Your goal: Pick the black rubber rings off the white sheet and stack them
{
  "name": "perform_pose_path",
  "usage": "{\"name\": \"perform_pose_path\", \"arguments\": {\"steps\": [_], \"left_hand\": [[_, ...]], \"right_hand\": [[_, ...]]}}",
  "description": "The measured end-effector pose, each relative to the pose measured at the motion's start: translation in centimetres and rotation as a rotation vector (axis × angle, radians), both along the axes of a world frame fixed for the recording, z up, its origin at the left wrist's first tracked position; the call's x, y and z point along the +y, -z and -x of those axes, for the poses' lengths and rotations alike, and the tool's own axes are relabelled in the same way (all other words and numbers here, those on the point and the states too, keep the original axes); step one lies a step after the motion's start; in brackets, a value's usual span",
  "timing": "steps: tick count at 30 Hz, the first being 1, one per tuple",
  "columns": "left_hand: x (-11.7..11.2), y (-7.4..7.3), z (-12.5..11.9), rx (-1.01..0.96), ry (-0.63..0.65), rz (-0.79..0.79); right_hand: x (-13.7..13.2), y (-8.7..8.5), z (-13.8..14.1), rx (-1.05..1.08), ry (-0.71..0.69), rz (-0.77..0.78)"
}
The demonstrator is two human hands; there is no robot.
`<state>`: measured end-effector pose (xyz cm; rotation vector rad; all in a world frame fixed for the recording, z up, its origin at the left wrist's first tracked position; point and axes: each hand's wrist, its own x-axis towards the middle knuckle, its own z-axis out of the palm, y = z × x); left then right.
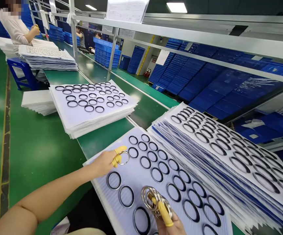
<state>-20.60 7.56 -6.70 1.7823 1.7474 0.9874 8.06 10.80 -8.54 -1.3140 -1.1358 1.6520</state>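
My left hand (108, 160), with yellow finger cots on its fingertips, pinches one shiny metal ring (124, 158) above the left part of a white sheet (138, 173). Lower down, my right hand (167, 218) grips a bunch of silver metal rings (153, 199), its fingers passing through and around them; yellow cots cover these fingertips too. Many dark-edged rings (157, 175) lie flat in loose rows on the sheet beneath both hands. Part of my right palm is cut off by the bottom edge.
At right rises a tall stack of sheets (197, 156) covered with rings. Ahead is another ring-covered stack (94, 122) on the green table (146, 114). A metal shelf rail (180, 34) crosses above. A co-worker (15, 29) stands far left by a blue stool (25, 73).
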Motion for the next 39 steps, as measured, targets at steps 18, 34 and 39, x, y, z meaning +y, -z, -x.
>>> {"name": "perform_pose_path", "arguments": {"steps": [18, 34, 39], "left_hand": [[3.0, 2.6, 3.8, 0.508, 0.137, -0.203], [3.3, 2.4, 0.0, 0.607, 0.266, -0.257], [2.6, 2.3, -1.1, 0.58, 0.267, -0.268]], "right_hand": [[4.3, 0.5, 8.7, -0.309, -0.081, -0.482], [3.4, 1.4, 5.4, -0.701, -0.264, -0.919], [3.2, -0.1, 4.5, -0.307, -0.046, -0.401]]}}
